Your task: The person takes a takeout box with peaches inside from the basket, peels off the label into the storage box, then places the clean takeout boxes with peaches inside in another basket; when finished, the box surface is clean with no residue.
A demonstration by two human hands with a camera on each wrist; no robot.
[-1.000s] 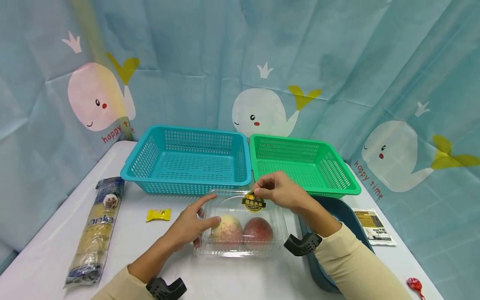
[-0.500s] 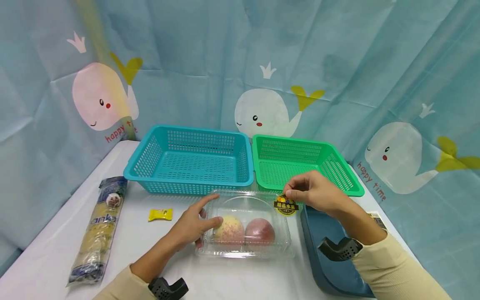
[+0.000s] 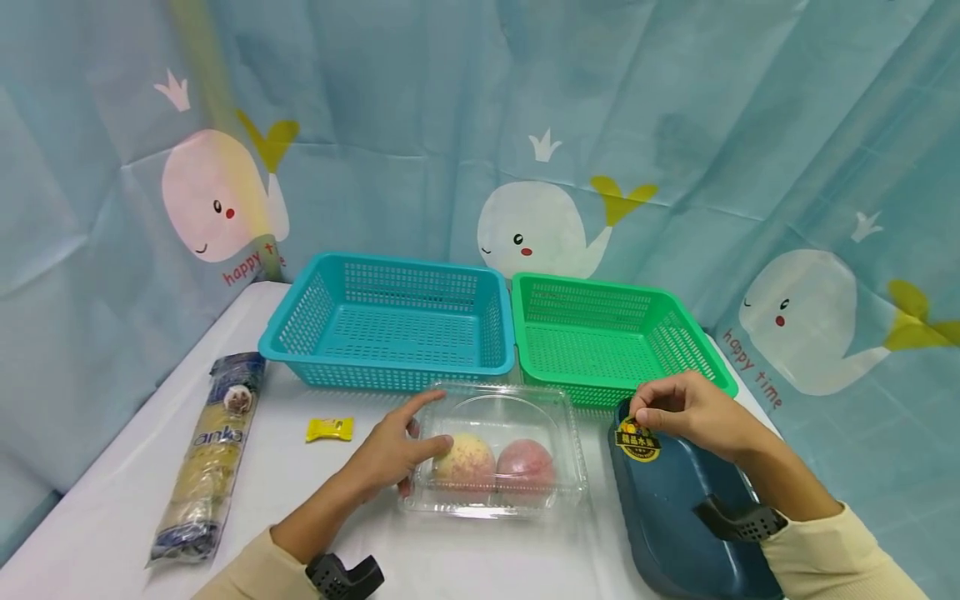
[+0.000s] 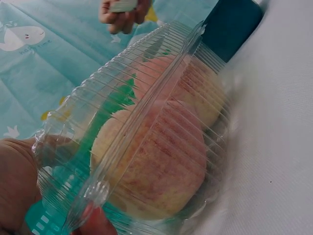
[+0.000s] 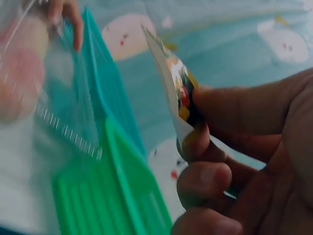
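A clear plastic fruit box (image 3: 517, 417) with a shut lid holds two peaches, one pale yellow and pink (image 3: 463, 460) and one redder (image 3: 527, 468). My left hand (image 3: 393, 446) grips the box's left end, the thumb on the lid and the fingers along the side; the left wrist view shows fingers around the rim near the peach (image 4: 156, 156). Between thumb and forefinger my right hand (image 3: 693, 412) pinches a round black and gold sticker (image 3: 637, 440), apart from the box and above the dark blue bin. In the right wrist view the sticker (image 5: 178, 90) shows its white back, slightly curled.
Behind the box stand a blue basket (image 3: 397, 371) and a green basket (image 3: 626, 287). The dark blue bin (image 3: 660, 508) is at the right. A yellow wrapped sweet (image 3: 330, 429) and a long noodle packet (image 3: 213, 454) lie on the white table to the left.
The sticker has come off the box lid and moved right with my right hand, to above the dark blue bin. My left hand stays on the box.
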